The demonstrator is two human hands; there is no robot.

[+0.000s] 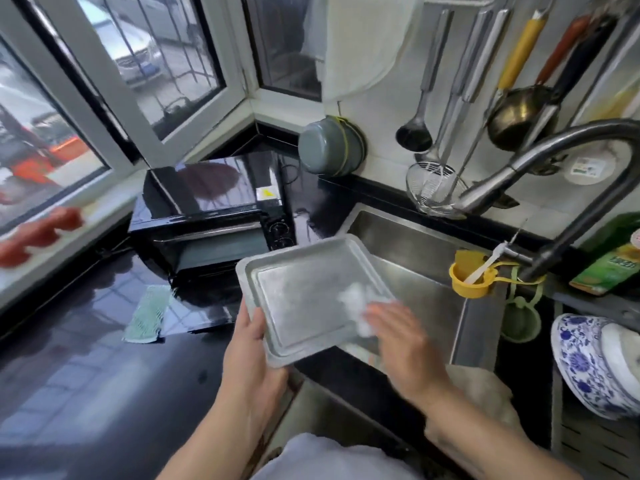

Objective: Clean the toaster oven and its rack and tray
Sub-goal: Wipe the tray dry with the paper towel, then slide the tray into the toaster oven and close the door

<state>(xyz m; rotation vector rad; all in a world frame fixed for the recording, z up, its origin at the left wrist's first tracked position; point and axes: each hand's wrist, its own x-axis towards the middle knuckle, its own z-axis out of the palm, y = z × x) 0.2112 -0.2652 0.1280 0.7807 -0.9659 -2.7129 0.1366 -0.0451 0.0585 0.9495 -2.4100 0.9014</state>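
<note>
Dull grey metal, the baking tray is shallow, rimmed and smeared, tilted over the near-left edge of the sink. The left hand grips its near-left rim; the right hand presses a white wad onto it with blurred fingers. The black toaster oven sits far left.

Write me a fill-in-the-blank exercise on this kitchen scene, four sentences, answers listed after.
1. The left hand grips the metal tray by its ____ edge.
2. The right hand presses a white wad onto the ____.
3. The tray is held partly over the ____, below the faucet.
4. The green cloth lies on the black ____, in front of the toaster oven.

Answers: left; tray; sink; counter
</note>
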